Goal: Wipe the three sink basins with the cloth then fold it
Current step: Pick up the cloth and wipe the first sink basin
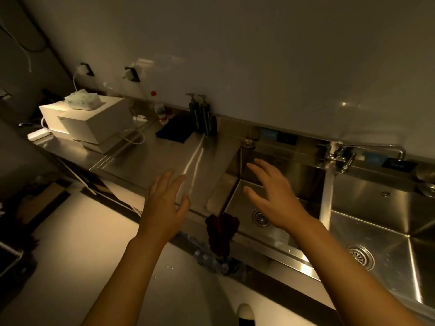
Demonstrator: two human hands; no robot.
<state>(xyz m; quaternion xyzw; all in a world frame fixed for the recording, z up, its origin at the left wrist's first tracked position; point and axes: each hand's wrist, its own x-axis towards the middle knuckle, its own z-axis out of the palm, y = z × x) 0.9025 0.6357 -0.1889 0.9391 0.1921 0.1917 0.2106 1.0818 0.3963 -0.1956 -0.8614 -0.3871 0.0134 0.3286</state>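
Our hands, left hand [164,203] and right hand [273,196], hover spread and empty at frame centre; dark red cloth [221,234] drapes over the basin [280,234] rim, basin otherwise bare.

Second basin [388,231] cut off at right edge; cloth [221,234] perhaps blurred.

Glossy brushed-metal sink basin [292,170] and counter [150,158]; dark matt cloth [221,234] draped over the rim.

Steel desk [164,158] left of the sink basin [277,184] carries two dark pump bottles [202,115] at the wall, just left of the basin. Dark pad [174,132], red-capped bottle [160,109], white boxes [91,121] farther left. Dark cloth [221,234] draped over desk's front edge, at basin's near-left corner.
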